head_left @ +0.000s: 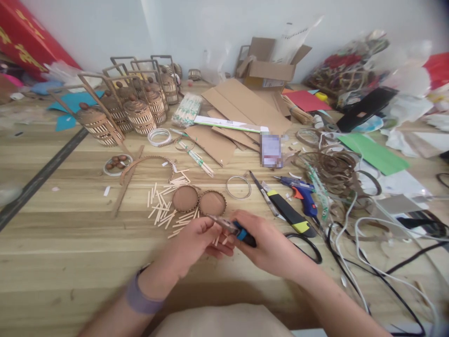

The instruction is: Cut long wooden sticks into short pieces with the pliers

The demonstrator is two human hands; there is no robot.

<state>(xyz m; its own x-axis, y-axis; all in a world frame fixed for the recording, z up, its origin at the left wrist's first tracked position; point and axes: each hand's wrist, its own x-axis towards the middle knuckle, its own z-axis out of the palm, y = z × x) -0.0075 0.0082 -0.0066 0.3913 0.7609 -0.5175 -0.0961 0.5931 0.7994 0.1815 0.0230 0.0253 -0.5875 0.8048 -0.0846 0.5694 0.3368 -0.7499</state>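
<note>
"Head view: what lies around the person's hands?"

"Just beyond them on the tabletop (pixel 70 243) sit two round cardboard discs (pixel 185 198), side by side and touching. Short wooden sticks (pixel 163 210) are scattered to the left of them and under the hands. A thin metal ring (pixel 238 187) lies right of the discs. Further right lie a yellow-and-black utility knife (pixel 289 214) and a blue glue gun (pixel 303 194), both near the right hand."

"Does anything crowd the space?"

"Black and white cables (pixel 365 252) loop over the right side, and one black loop lies just beside the right wrist. Coiled brown strips (pixel 333 168) pile up behind the glue gun. Far back stand a group of small slatted baskets (pixel 115 112), flat cardboard sheets (pixel 238 107) and an open cardboard box (pixel 270 65). A small dish of brown beads (pixel 117 164) sits to the left, well apart from the hands."

"And the hands themselves?"

"They meet in front of the person, low over the tabletop. The right hand (pixel 270 245) is clenched around the dark handle of a blue-and-black tool (pixel 231 228), knuckles up. The left hand (pixel 196 243) comes in from the left, palm turned inward, its fingertips pinching the tool's metal end. The left wrist wears a purple band (pixel 140 295)."

"Where is the tool, then?"

"Between the two hands, tilted, raised just above the loose sticks and just in front of the discs."
</note>
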